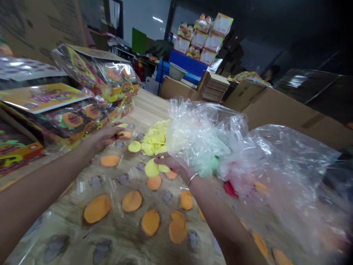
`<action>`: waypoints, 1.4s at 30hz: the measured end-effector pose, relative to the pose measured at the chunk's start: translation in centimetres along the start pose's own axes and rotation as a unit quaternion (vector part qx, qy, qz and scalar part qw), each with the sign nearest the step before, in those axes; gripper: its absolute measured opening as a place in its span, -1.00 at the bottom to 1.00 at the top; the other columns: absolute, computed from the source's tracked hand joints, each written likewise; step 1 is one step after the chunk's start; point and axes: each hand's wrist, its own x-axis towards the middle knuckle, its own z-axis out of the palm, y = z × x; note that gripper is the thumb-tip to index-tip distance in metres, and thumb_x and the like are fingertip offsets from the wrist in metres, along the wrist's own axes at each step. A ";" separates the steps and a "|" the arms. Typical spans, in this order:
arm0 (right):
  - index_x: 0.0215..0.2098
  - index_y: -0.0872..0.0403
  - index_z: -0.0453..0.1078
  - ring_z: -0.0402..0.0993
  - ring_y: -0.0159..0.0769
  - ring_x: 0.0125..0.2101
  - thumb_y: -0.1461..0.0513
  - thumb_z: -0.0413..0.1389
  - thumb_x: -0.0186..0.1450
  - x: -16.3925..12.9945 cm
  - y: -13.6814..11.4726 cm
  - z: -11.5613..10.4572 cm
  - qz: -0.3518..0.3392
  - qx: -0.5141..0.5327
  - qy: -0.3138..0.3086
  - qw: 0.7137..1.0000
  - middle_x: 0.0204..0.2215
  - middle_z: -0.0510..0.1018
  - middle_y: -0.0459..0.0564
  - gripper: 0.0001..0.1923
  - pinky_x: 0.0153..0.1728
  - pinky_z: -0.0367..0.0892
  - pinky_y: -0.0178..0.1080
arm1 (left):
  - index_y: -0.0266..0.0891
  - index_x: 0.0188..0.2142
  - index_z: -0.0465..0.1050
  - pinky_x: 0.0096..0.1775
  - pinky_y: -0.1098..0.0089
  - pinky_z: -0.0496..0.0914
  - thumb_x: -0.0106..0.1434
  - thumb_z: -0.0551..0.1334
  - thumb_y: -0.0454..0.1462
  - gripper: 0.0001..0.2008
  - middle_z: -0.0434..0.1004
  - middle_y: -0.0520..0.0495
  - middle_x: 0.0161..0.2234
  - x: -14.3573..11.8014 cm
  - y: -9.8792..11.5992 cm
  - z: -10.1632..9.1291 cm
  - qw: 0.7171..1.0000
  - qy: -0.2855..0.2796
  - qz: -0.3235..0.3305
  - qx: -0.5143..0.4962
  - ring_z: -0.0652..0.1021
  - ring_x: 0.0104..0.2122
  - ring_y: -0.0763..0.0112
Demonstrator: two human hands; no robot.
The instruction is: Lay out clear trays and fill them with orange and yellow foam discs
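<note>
Open lane: the strip of desk (149, 105) running away between the two sides, up to the yellow discs (156, 140). Left side blocked by stacked boxes (68, 110) overhanging the left hand (106, 136). Right side blocked by bulky plastic bags (220, 147) just beside the right hand (172, 163). Near desk is covered by a tray (116, 228) of orange discs (131, 200); gaps between them are narrow.

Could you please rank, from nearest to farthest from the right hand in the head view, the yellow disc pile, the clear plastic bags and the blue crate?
From the right hand:
1. Yellow disc pile, just beyond the fingers.
2. Clear plastic bags, to its right.
3. Blue crate, far back.
</note>
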 end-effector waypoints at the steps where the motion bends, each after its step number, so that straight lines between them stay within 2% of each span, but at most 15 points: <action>1: -0.44 0.06 0.43 0.38 -0.36 -0.50 0.03 0.29 0.11 -0.8 0.5 -0.1 0.011 -0.026 -0.025 0.999 -0.58 0.43 -0.17 -0.73 -0.44 0.29 -0.32 | -0.27 -0.02 0.33 -0.50 0.59 0.22 0.25 0.21 -0.49 -0.68 0.40 0.11 -0.46 0.6 0.2 0.1 1.000 0.007 0.002 -0.002 0.39 -0.54 0.61; 4: -0.44 0.02 0.46 0.36 -0.37 -0.51 0.17 0.24 0.14 -2.6 1.5 0.9 0.016 -0.148 -0.059 0.987 -0.56 0.45 -0.17 -0.90 -0.43 0.26 -0.32 | -0.27 0.04 0.28 -0.40 0.54 0.28 0.28 0.18 -0.51 -0.64 0.42 0.09 -0.38 1.2 0.2 0.6 1.000 0.006 0.003 -0.013 0.40 -0.51 0.62; 6: -0.45 0.01 0.47 0.38 -0.33 -0.47 0.25 0.19 0.14 -3.1 2.0 2.0 -0.004 -0.236 -0.023 0.971 -0.51 0.48 -0.13 -0.98 -0.40 0.27 -0.28 | -0.28 0.02 0.29 -0.34 0.51 0.32 0.29 0.18 -0.51 -0.67 0.43 0.05 -0.32 1.0 0.0 0.8 1.000 -0.002 0.006 -0.023 0.46 -0.45 0.59; 9: -0.36 -0.01 0.49 0.42 -0.24 -0.41 0.23 0.19 0.15 -3.5 2.6 2.7 -0.018 -0.294 0.053 0.954 -0.44 0.51 -0.08 -0.93 -0.33 0.29 -0.21 | -0.31 -0.03 0.30 -0.28 0.46 0.37 0.36 0.15 -0.40 -0.80 0.44 0.01 -0.29 0.1 -0.2 0.6 0.999 -0.009 0.015 -0.032 0.47 -0.38 0.54; 11: -0.30 -0.02 0.49 0.43 -0.23 -0.39 0.19 0.19 0.17 -3.6 3.1 1.9 -0.009 -0.263 0.069 0.962 -0.42 0.53 -0.09 -0.88 -0.32 0.32 -0.20 | -0.33 -0.02 0.30 -0.22 0.41 0.40 0.41 0.08 -0.35 -0.82 0.46 -0.03 -0.26 -0.3 -0.3 0.2 0.999 -0.003 0.021 -0.029 0.47 -0.34 0.52; 14: -0.26 0.00 0.47 0.48 -0.23 -0.33 0.22 0.13 0.23 -3.6 3.9 -0.6 -0.006 -0.191 0.062 0.980 -0.36 0.56 -0.08 -0.88 -0.27 0.38 -0.20 | -0.32 0.04 0.27 -0.17 0.36 0.41 0.35 0.08 -0.48 -0.71 0.46 -0.06 -0.20 -0.4 -0.4 -0.6 0.999 0.027 0.022 0.002 0.46 -0.35 0.52; 16: -0.24 -0.02 0.47 0.49 -0.20 -0.20 0.27 0.09 0.24 -3.8 4.2 -2.2 -0.019 -0.186 0.077 0.979 -0.26 0.58 -0.07 -0.85 -0.13 0.39 -0.15 | -0.34 0.03 0.29 -0.18 0.35 0.40 0.27 0.11 -0.55 -0.65 0.47 -0.07 -0.19 0.0 -0.7 -1.1 0.998 0.042 0.020 0.030 0.45 -0.38 0.53; 18: -0.24 -0.04 0.47 0.44 -0.14 -0.06 0.34 0.09 0.21 -4.2 4.2 -2.9 -0.037 -0.208 0.103 0.972 -0.17 0.57 -0.04 -0.79 0.03 0.31 -0.10 | -0.37 -0.03 0.34 -0.22 0.36 0.40 0.23 0.13 -0.56 -0.68 0.48 -0.07 -0.22 0.4 -1.1 -1.6 0.997 0.045 0.021 0.057 0.43 -0.42 0.53; 21: -0.21 -0.01 0.47 0.43 -0.07 -0.04 0.40 0.06 0.21 -5.1 4.2 -2.3 -0.049 -0.315 0.108 0.942 -0.14 0.55 0.06 -0.73 0.03 0.27 -0.09 | -0.37 -0.10 0.38 -0.31 0.41 0.38 0.22 0.14 -0.55 -0.73 0.47 -0.03 -0.31 1.2 -1.6 -2.3 0.993 0.047 0.035 0.105 0.43 -0.45 0.52; 24: -0.11 0.03 0.45 0.47 -0.15 -0.12 0.39 -0.02 0.28 -5.8 4.4 -1.3 -0.043 -0.435 0.085 0.895 -0.10 0.52 0.10 -0.69 -0.13 0.31 -0.23 | -0.35 -0.11 0.41 -0.38 0.45 0.37 0.20 0.18 -0.49 -0.75 0.47 0.01 -0.35 2.3 -1.7 -2.4 0.983 0.050 0.074 0.161 0.45 -0.45 0.50; 26: -0.07 0.03 0.43 0.47 -0.22 -0.12 0.39 -0.04 0.30 -5.9 4.5 -1.0 -0.033 -0.462 0.084 0.882 -0.07 0.50 0.08 -0.68 -0.18 0.30 -0.30 | -0.37 -0.10 0.42 -0.39 0.47 0.38 0.14 0.20 -0.48 -0.70 0.49 -0.01 -0.35 3.4 -1.6 -2.1 0.973 0.045 0.107 0.198 0.47 -0.42 0.47; 31: -0.03 0.03 0.41 0.47 -0.29 -0.12 0.35 -0.04 0.34 -6.1 3.9 -1.3 -0.022 -0.478 0.070 0.875 -0.05 0.50 0.02 -0.70 -0.21 0.26 -0.36 | -0.32 -0.18 0.47 -0.35 0.41 0.44 -0.08 0.21 -0.44 -0.61 0.56 -0.03 -0.38 6.1 -1.9 -0.2 0.939 0.024 0.157 0.306 0.56 -0.37 0.30; 35: -0.05 0.04 0.40 0.47 -0.28 -0.12 0.37 -0.06 0.35 -6.6 3.0 -1.1 -0.018 -0.500 0.069 0.863 -0.08 0.51 0.04 -0.71 -0.24 0.26 -0.35 | -0.28 -0.26 0.49 -0.20 0.26 0.47 -0.16 0.21 -0.42 -0.62 0.56 -0.09 -0.36 6.8 -3.0 0.6 0.889 0.040 0.203 0.408 0.57 -0.27 0.12; 39: -0.11 0.10 0.40 0.48 -0.22 -0.15 0.41 -0.08 0.35 -6.9 2.0 0.1 -0.029 -0.534 0.074 0.842 -0.11 0.51 0.11 -0.73 -0.28 0.28 -0.31 | -0.30 -0.09 0.48 0.05 0.17 0.36 -0.04 0.18 -0.37 -0.55 0.52 -0.25 -0.07 5.6 -3.8 0.9 0.832 0.034 0.291 0.470 0.49 0.00 0.03; 42: -0.12 0.08 0.40 0.48 -0.22 -0.15 0.38 -0.07 0.37 -5.9 0.7 1.2 -0.070 -0.508 0.087 0.854 -0.12 0.52 0.09 -0.76 -0.23 0.31 -0.29 | -0.30 -0.08 0.48 0.10 0.16 0.32 0.11 0.13 -0.32 -0.63 0.52 -0.26 -0.05 3.8 -3.8 1.5 0.795 -0.011 0.346 0.497 0.47 0.02 0.09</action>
